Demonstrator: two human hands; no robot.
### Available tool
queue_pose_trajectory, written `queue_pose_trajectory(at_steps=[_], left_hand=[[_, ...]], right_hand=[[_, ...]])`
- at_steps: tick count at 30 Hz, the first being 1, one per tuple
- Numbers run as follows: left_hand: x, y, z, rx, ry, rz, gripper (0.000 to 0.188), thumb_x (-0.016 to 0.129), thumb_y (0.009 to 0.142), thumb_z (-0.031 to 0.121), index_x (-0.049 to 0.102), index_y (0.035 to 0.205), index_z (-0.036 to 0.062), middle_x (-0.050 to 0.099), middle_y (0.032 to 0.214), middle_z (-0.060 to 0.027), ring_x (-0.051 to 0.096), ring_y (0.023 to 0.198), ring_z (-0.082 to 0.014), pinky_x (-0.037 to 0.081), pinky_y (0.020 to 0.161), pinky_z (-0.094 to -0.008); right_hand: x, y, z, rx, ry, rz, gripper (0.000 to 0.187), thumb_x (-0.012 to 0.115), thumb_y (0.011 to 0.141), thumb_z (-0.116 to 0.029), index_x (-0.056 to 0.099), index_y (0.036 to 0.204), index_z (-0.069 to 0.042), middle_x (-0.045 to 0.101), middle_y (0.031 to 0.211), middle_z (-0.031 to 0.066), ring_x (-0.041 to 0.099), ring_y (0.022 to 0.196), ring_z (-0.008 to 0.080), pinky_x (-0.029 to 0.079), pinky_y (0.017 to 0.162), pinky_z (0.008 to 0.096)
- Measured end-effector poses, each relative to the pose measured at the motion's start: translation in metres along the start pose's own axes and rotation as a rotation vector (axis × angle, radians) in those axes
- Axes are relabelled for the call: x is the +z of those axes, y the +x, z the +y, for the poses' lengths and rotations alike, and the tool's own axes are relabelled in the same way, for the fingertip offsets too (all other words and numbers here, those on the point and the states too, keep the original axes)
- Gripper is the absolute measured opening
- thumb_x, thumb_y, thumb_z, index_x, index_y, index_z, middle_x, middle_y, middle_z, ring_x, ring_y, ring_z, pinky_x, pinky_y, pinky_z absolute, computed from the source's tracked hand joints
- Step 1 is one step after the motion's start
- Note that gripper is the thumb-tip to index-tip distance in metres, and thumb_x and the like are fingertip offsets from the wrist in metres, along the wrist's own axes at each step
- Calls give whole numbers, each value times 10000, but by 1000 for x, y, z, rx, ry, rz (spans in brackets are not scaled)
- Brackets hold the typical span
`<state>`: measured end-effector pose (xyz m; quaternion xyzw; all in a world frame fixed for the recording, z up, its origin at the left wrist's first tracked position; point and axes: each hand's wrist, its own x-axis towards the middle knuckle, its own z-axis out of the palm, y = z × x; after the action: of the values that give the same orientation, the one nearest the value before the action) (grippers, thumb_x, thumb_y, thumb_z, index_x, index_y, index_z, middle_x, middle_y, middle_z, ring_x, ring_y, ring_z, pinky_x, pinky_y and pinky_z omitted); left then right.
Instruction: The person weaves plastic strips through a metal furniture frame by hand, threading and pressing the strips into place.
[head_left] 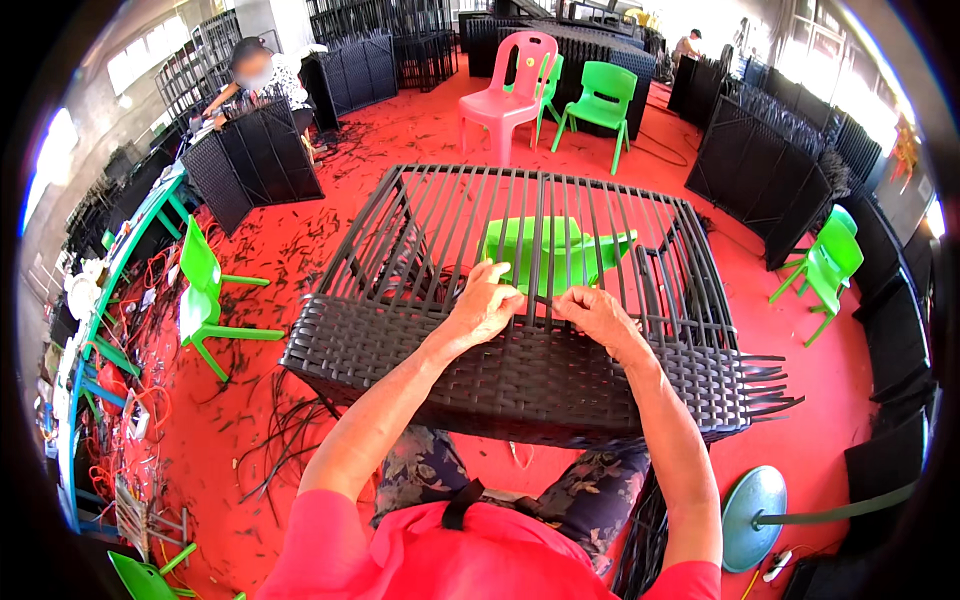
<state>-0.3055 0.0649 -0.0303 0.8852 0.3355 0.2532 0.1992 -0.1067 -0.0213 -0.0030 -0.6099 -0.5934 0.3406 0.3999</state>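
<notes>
Now your left hand (487, 305) and right hand (597, 312) both pinch a black wicker strand (537, 297) at the weave's top edge, on the furniture frame (560, 215) over your lap. Woven band (520, 365) covers the near edge; far bars remain bare.

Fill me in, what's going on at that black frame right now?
A seated person is weaving dark flat strips through a black frame lying across their lap. The left hand and right hand both pinch a strip at the edge of the woven part; the half beyond is bare bars. Loose strip ends stick out on the right. A green plastic chair shows through the bars, and another person works at the far left.
</notes>
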Motion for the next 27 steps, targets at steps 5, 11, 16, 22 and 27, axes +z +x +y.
queue_pose_trajectory(at_steps=[5,11,16,22,27], left_hand=[[11,1,-3,-49,-82,-91,292,644,805,159,656,1091,100,319,1417,-192,218,1343,-372,250,1084,-440],[2,1,-6,-153,-345,-176,463,665,760,89,594,1215,136,235,1471,-144,154,1370,-300,221,1100,-406],[2,3,-3,-179,-350,-140,393,660,755,93,633,1146,114,275,1434,-163,198,1356,-303,340,1031,-381],[4,-3,7,-58,-13,-32,264,699,758,163,676,1005,73,395,1340,-167,280,1294,-331,267,1056,-419],[-13,-2,7,-259,-586,47,124,699,773,108,621,771,12,472,1233,-172,542,1020,-211,433,883,-344]], right_hand=[[-2,2,3,99,-14,-66,274,577,831,-262,597,744,-3,527,628,-7,470,601,62,395,541,259],[1,5,4,25,-34,-64,239,585,808,-242,648,780,-13,592,633,44,546,616,93,426,568,281],[9,7,6,-13,-183,-36,268,610,813,-343,671,850,-84,637,654,57,620,629,156,455,586,313],[15,6,6,29,-282,22,254,613,823,-368,668,933,-145,632,695,52,610,646,159,453,582,316],[7,-3,-4,-89,-177,138,230,621,851,-274,652,1010,-109,533,605,34,511,566,106,413,532,284]])
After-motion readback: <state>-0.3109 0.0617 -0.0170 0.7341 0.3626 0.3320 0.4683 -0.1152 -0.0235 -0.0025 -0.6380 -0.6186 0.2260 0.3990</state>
